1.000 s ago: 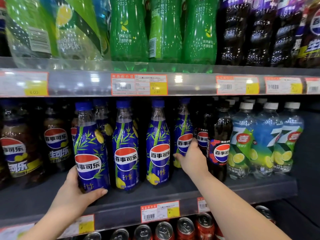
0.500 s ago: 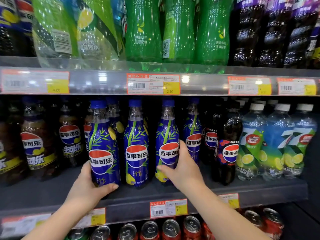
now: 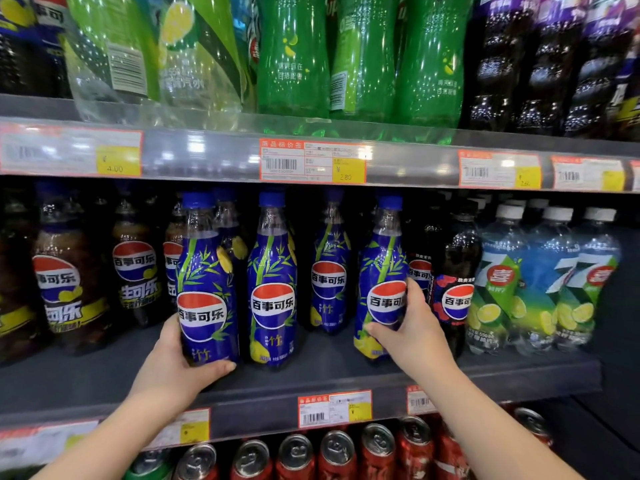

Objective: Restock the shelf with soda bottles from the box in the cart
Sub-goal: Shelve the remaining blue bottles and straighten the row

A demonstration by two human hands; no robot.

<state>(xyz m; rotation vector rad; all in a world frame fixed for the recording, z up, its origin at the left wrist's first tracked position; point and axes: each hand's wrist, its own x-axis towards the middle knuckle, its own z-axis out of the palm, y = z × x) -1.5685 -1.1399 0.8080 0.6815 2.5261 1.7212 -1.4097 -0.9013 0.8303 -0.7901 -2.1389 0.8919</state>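
Left hand (image 3: 173, 365) is wrapped around the base of a blue bottle (image 3: 206, 289) near the shelf (image 3: 311, 382) front edge — upright. Right hand (image 3: 412, 327) is clamped on a second blue bottle (image 3: 381, 271) further along, beside the dark bottle (image 3: 453, 271).

Both bare forearms reach up and forward from the bottom edge of the view, the left from the lower left corner, the right from the lower right, angled toward each other as they rise. The left hand (image 3: 173, 363) is cupped around the low part of a blue bottle (image 3: 207, 292), thumb stretched flat across the front near its base, fingers hidden behind. The right hand (image 3: 414, 329) is wrapped around the side of another blue bottle (image 3: 381, 289), thumb pointing left across its lower front, fingers curled up along its right side. Both wrists are straight, and the hands sit well apart.
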